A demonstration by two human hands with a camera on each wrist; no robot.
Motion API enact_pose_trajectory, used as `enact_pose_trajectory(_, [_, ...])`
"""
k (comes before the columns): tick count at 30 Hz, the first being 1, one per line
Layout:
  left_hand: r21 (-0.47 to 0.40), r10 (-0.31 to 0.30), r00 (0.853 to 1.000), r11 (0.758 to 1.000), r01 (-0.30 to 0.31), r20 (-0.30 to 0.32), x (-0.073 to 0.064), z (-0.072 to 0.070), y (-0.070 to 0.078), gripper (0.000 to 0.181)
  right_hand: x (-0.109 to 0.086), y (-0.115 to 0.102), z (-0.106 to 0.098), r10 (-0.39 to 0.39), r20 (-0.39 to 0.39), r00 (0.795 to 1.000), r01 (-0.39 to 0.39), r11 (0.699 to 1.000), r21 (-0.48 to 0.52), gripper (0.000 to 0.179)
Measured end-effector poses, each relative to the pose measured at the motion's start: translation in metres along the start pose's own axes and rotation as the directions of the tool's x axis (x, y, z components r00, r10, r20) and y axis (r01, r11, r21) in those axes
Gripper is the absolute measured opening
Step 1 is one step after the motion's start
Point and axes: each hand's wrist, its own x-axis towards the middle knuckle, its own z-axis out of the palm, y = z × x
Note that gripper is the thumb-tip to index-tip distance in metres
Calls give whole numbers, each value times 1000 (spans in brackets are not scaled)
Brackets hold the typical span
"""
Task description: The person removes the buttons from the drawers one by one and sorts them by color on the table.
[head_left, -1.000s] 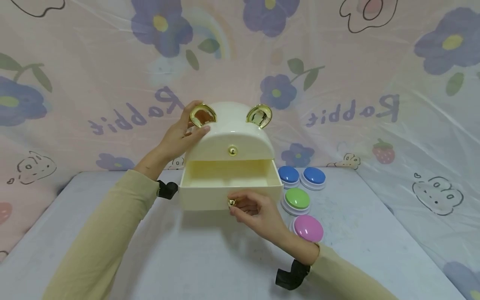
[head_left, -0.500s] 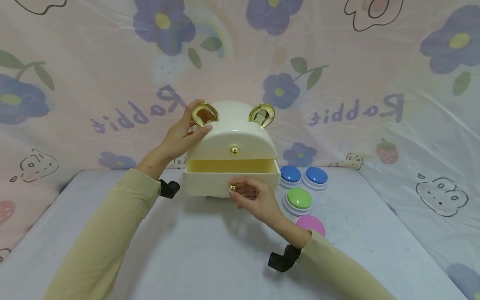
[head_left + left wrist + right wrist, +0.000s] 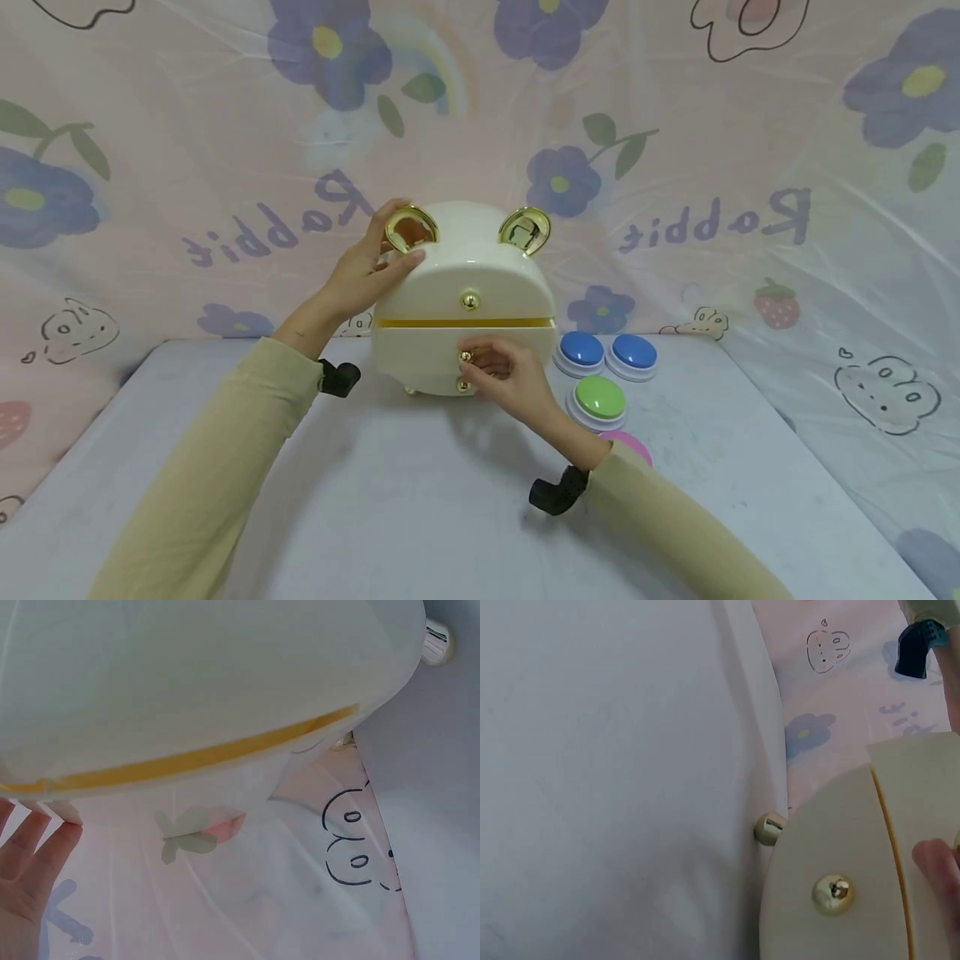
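Observation:
A cream drawer box with gold-rimmed ears and gold knobs stands on the table. My left hand holds its upper left side at the gold ear, thumb on the front and fingers behind. The middle drawer is nearly closed, with a thin yellow gap above it. My right hand pinches that drawer's gold knob. In the right wrist view, the lower knob shows beside the gap, and only a bit of my right hand is visible. The left wrist view catches my left hand beneath the box's edge.
Right of the box are two blue push buttons, a green one and a pink one partly behind my right forearm. The white tabletop stretches in front. A printed cloth hangs behind.
The middle drawer has slid back into the box, from well out to a narrow gap, with my right hand moving away from me on its knob. My left hand stays on the ear.

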Motion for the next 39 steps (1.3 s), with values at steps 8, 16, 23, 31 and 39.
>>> enact_pose_trajectory(8, [9, -11, 1000, 1000, 11, -7, 1, 0, -1, 66, 8, -3, -2, -18, -2, 1000, 18, 1000, 7, 26])
enact_pose_trajectory(16, [11, -10, 1000, 1000, 10, -5, 2, -2, -2, 67, 13, 5, -4, 6, -2, 1000, -6, 1000, -11, 27])
enact_pose_trajectory(23, [4, -6, 1000, 1000, 6, -11, 0, -2, -5, 67, 10, 11, 0, 19, 6, 1000, -19, 1000, 15, 28])
enact_pose_trajectory(31, [16, -16, 1000, 1000, 17, -9, 0, 1, -6, 66, -2, 18, 3, 10, -19, 1000, -9, 998, 67, 38])
enact_pose_trajectory(39, [24, -10, 1000, 1000, 10, 4, 2, -1, -3, 66, -12, 47, 8, 93, -122, 988, -81, 992, 95, 34])
